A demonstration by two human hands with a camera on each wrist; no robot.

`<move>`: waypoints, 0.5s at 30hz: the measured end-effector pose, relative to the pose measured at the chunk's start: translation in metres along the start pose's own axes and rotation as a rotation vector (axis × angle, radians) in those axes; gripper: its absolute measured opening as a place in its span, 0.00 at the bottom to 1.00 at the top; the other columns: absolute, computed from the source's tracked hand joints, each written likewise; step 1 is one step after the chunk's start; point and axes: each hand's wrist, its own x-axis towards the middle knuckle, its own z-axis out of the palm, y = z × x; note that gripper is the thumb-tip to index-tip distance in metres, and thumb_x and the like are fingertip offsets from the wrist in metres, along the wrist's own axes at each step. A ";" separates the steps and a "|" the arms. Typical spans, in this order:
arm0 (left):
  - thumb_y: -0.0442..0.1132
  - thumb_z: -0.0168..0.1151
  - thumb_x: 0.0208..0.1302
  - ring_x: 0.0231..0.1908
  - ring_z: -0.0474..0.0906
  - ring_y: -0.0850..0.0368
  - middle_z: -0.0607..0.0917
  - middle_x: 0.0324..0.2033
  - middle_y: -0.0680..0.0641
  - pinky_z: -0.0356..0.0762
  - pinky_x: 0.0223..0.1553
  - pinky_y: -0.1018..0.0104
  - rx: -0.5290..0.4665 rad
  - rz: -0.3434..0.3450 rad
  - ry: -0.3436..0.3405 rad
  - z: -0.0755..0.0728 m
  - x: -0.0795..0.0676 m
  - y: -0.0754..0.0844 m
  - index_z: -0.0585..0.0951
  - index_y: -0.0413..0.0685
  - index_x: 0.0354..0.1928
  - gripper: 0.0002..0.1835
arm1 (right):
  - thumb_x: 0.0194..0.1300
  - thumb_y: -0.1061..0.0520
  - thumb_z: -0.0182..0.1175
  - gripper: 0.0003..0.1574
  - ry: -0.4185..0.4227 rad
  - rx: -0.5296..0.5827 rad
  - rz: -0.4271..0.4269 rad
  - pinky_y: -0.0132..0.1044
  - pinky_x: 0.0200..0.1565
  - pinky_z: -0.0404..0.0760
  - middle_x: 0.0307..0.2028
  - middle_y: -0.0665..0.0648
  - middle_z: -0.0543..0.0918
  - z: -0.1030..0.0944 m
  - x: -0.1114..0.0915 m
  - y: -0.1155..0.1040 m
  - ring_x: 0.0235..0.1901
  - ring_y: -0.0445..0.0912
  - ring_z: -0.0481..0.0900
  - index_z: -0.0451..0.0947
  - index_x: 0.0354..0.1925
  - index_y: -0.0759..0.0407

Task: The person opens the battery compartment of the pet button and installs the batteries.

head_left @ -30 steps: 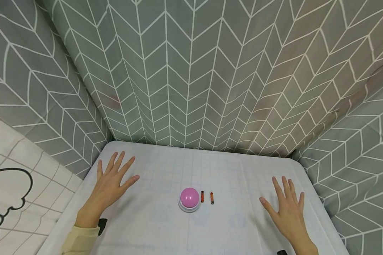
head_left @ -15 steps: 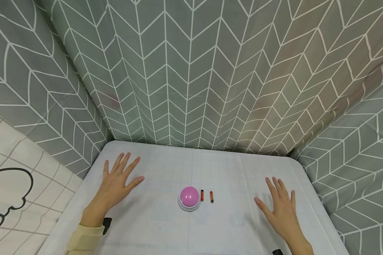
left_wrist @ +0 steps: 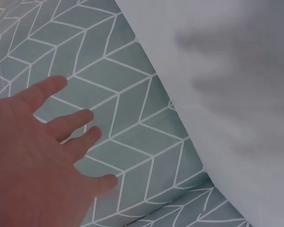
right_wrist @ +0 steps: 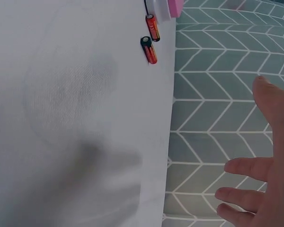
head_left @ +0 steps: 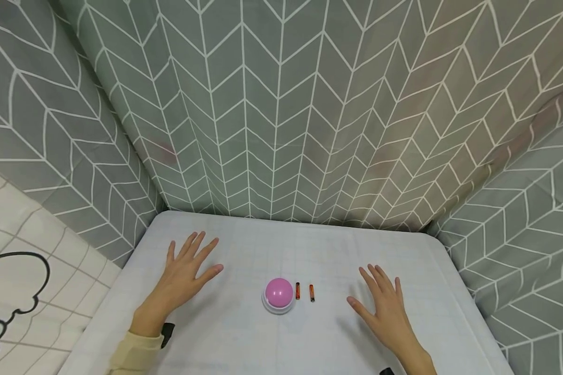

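A pink dome (head_left: 279, 292) on a round white base sits near the middle of the white-covered table (head_left: 244, 344). Just right of it lie two small red-and-black batteries, a nearer battery (head_left: 297, 290) and a farther battery (head_left: 311, 293), side by side and slightly apart. My left hand (head_left: 180, 281) hovers left of the dome, fingers spread and holding nothing. To the right of the batteries my right hand (head_left: 384, 315) is also raised with spread fingers, nothing in it. In the right wrist view the batteries (right_wrist: 149, 50) and part of the pink dome (right_wrist: 175, 7) show at the top.
Grey curtains (head_left: 272, 104) with a white chevron pattern hang behind the table and along both sides. A white gridded cloth (head_left: 23, 291) with a black curved outline is at the left. Both wrists wear black straps, and a pale yellow sleeve (head_left: 136, 354) covers the left forearm.
Both hands have moved inward, the left one to the right and slightly nearer, the right one to the left toward the batteries. The dome and batteries stay in place.
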 end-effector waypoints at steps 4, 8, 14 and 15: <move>0.62 0.60 0.75 0.81 0.52 0.33 0.62 0.80 0.35 0.38 0.74 0.20 -0.027 0.001 -0.015 0.004 -0.001 0.006 0.68 0.55 0.79 0.37 | 0.67 0.41 0.72 0.47 -0.013 0.022 -0.001 0.75 0.77 0.40 0.75 0.68 0.69 0.003 0.000 -0.004 0.76 0.67 0.60 0.69 0.76 0.57; 0.62 0.60 0.75 0.81 0.53 0.34 0.63 0.80 0.36 0.39 0.74 0.20 -0.048 0.011 -0.025 0.011 0.000 0.011 0.69 0.55 0.79 0.37 | 0.67 0.41 0.72 0.46 -0.016 0.030 -0.003 0.74 0.78 0.42 0.74 0.67 0.71 0.008 -0.002 -0.008 0.76 0.66 0.61 0.70 0.75 0.56; 0.63 0.59 0.75 0.81 0.54 0.35 0.64 0.80 0.38 0.40 0.75 0.22 -0.073 0.029 -0.046 0.022 0.003 0.022 0.69 0.55 0.79 0.36 | 0.65 0.40 0.74 0.45 -0.017 0.034 -0.048 0.71 0.79 0.43 0.73 0.66 0.73 0.018 0.000 -0.018 0.76 0.65 0.63 0.72 0.73 0.55; 0.63 0.59 0.75 0.80 0.54 0.35 0.64 0.80 0.38 0.40 0.76 0.22 -0.075 0.034 -0.049 0.023 0.003 0.024 0.70 0.55 0.78 0.36 | 0.65 0.40 0.74 0.45 -0.018 0.037 -0.055 0.70 0.79 0.43 0.72 0.66 0.73 0.019 0.001 -0.019 0.76 0.64 0.63 0.72 0.73 0.54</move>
